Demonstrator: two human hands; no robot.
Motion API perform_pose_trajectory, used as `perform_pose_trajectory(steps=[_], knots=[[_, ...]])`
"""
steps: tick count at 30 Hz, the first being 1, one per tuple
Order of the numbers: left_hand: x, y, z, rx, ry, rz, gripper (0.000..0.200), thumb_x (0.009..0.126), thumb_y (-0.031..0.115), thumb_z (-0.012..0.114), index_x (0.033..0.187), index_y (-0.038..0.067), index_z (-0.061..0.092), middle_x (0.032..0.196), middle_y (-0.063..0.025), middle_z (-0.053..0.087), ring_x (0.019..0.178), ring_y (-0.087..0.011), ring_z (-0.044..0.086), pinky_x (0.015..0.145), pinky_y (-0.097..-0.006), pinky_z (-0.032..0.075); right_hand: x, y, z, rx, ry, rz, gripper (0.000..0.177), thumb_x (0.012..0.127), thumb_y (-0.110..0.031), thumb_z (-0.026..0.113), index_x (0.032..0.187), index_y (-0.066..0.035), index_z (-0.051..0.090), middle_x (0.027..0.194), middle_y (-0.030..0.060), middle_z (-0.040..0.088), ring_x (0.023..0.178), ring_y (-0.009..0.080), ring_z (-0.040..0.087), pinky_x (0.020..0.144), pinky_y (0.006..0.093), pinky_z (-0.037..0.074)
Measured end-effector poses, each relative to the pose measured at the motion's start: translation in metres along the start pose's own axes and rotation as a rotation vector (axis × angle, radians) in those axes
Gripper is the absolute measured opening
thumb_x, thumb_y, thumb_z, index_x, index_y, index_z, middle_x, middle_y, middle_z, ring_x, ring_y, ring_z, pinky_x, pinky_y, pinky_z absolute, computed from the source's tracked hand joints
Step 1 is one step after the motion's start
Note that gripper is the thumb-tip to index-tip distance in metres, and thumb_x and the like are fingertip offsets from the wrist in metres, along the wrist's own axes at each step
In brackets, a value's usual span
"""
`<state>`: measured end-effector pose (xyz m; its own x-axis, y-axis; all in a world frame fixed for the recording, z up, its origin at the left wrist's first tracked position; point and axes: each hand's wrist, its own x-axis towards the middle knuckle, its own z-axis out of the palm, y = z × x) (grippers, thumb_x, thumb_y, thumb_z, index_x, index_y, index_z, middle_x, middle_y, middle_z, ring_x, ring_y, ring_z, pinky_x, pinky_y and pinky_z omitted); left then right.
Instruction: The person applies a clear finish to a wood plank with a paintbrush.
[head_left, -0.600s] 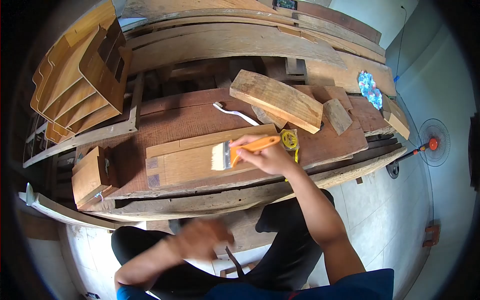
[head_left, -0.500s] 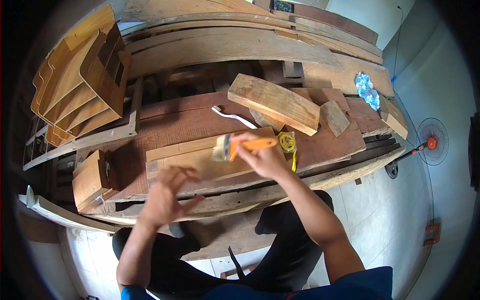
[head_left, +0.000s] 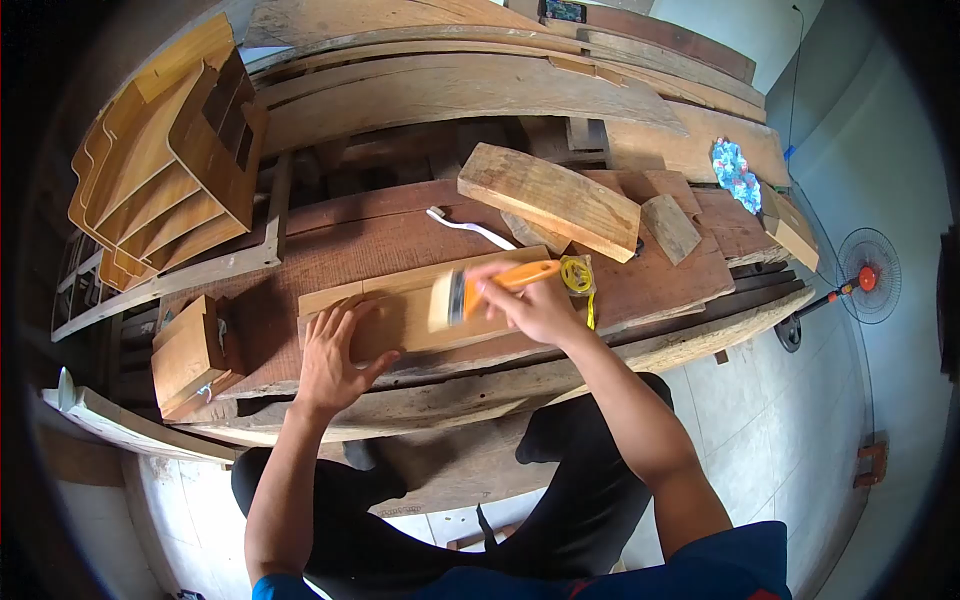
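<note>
My right hand [head_left: 527, 308] grips a paintbrush [head_left: 520, 274] by its orange handle, the pale bristles pointing left over a flat wooden board [head_left: 410, 300]. Bristles and fingers are a little blurred. On the board's left end lies my left hand [head_left: 338, 353], fingers spread and thumb out to the right. Just right of the brush, near the board's right end, is a yellow tape measure [head_left: 577, 275] with some of its tape out. Behind the board rests a white toothbrush [head_left: 470, 228].
A thick wood block [head_left: 550, 198] leans on smaller pieces behind the board. Left stand a wooden organizer [head_left: 180, 170] and a small wooden box [head_left: 190, 350]. At the right are a blue patterned cloth [head_left: 735, 175] and a fan [head_left: 866, 278]. Long planks [head_left: 450, 95] span the back.
My left hand has come down from above the near edge onto the board's left end. The paintbrush, still in my right hand, has turned slightly, its bristles now lower over the board.
</note>
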<state>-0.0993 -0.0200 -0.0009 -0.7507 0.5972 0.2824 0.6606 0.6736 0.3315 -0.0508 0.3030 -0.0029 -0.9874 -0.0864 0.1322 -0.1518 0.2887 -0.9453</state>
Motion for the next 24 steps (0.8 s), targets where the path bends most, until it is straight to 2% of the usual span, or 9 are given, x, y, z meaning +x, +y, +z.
perform_pose_trajectory(steps=[3, 4, 7, 8, 12, 16, 20, 23, 24], knots=[[-0.002, 0.000, 0.006, 0.014, 0.051, 0.036, 0.073, 0.086, 0.050, 0.081, 0.142, 0.010, 0.056, 0.141, -0.0143, 0.059, 0.134, -0.0357, 0.052, 0.117, -0.0500, 0.035, -0.001, -0.002, 0.002, -0.007, -0.115, 0.024, 0.031, 0.108, -0.032, 0.061, 0.127, -0.009, 0.071, 0.097, 0.0065, 0.076, 0.071, 0.0088, 0.068, 0.056, 0.0231, 0.053], [-0.002, -0.001, 0.006, 0.016, 0.059, 0.039, 0.072, 0.086, 0.050, 0.080, 0.141, 0.010, 0.057, 0.142, -0.0141, 0.058, 0.135, -0.0357, 0.051, 0.117, -0.0503, 0.035, -0.001, 0.001, 0.002, 0.018, -0.280, -0.016, 0.031, 0.108, -0.031, 0.061, 0.127, -0.009, 0.071, 0.099, 0.0067, 0.076, 0.070, 0.0089, 0.067, 0.057, 0.0226, 0.054], [-0.002, 0.001, 0.004, -0.013, 0.032, 0.010, 0.070, 0.087, 0.050, 0.080, 0.140, 0.010, 0.058, 0.145, -0.0142, 0.057, 0.136, -0.0363, 0.050, 0.118, -0.0507, 0.035, 0.001, -0.017, -0.009, -0.056, -0.170, -0.001, 0.031, 0.107, -0.031, 0.062, 0.126, -0.008, 0.070, 0.101, 0.0072, 0.077, 0.071, 0.0086, 0.068, 0.059, 0.0231, 0.054], [-0.004, 0.000, 0.004, -0.008, 0.031, 0.010, 0.070, 0.087, 0.050, 0.080, 0.140, 0.010, 0.058, 0.145, -0.0143, 0.056, 0.136, -0.0363, 0.050, 0.118, -0.0507, 0.034, 0.003, -0.013, -0.005, -0.022, 0.011, -0.053, 0.029, 0.107, -0.031, 0.063, 0.123, -0.008, 0.072, 0.102, 0.0077, 0.077, 0.071, 0.0084, 0.068, 0.060, 0.0234, 0.055], [-0.002, 0.000, 0.006, 0.003, 0.037, 0.020, 0.070, 0.087, 0.050, 0.079, 0.140, 0.010, 0.058, 0.145, -0.0148, 0.056, 0.138, -0.0365, 0.049, 0.119, -0.0507, 0.034, -0.002, -0.014, -0.008, -0.019, -0.245, 0.056, 0.028, 0.105, -0.029, 0.066, 0.122, -0.008, 0.073, 0.103, 0.0082, 0.078, 0.074, 0.0076, 0.069, 0.062, 0.0219, 0.055], [-0.003, 0.001, 0.005, -0.008, 0.023, 0.002, 0.070, 0.088, 0.050, 0.078, 0.141, 0.010, 0.058, 0.146, -0.0147, 0.055, 0.138, -0.0364, 0.049, 0.119, -0.0508, 0.034, 0.002, -0.006, -0.012, 0.015, 0.068, -0.045, 0.032, 0.107, -0.034, 0.064, 0.124, -0.009, 0.073, 0.098, 0.0053, 0.079, 0.071, 0.0089, 0.070, 0.062, 0.0236, 0.054], [-0.001, 0.002, 0.004, 0.002, 0.028, 0.016, 0.070, 0.087, 0.049, 0.078, 0.142, 0.010, 0.057, 0.147, -0.0145, 0.054, 0.140, -0.0360, 0.048, 0.119, -0.0507, 0.034, -0.003, -0.012, -0.011, -0.056, -0.243, 0.013, 0.027, 0.108, -0.027, 0.060, 0.126, -0.009, 0.071, 0.102, 0.0044, 0.077, 0.073, 0.0069, 0.068, 0.053, 0.0210, 0.048], [-0.003, 0.002, 0.003, -0.003, 0.012, 0.005, 0.070, 0.087, 0.047, 0.079, 0.142, 0.011, 0.057, 0.148, -0.0145, 0.055, 0.140, -0.0357, 0.048, 0.119, -0.0508, 0.034, 0.003, -0.012, -0.029, -0.217, -0.149, 0.059, 0.030, 0.108, -0.028, 0.061, 0.130, -0.009, 0.069, 0.107, 0.0063, 0.076, 0.075, 0.0069, 0.070, 0.054, 0.0213, 0.049], [-0.003, 0.002, 0.004, -0.010, 0.015, -0.001, 0.070, 0.086, 0.046, 0.080, 0.143, 0.011, 0.057, 0.147, -0.0144, 0.055, 0.139, -0.0355, 0.049, 0.119, -0.0509, 0.034, 0.001, -0.009, -0.020, -0.013, 0.061, -0.051, 0.029, 0.108, -0.028, 0.061, 0.127, -0.009, 0.071, 0.106, 0.0064, 0.076, 0.075, 0.0068, 0.070, 0.056, 0.0221, 0.050]])
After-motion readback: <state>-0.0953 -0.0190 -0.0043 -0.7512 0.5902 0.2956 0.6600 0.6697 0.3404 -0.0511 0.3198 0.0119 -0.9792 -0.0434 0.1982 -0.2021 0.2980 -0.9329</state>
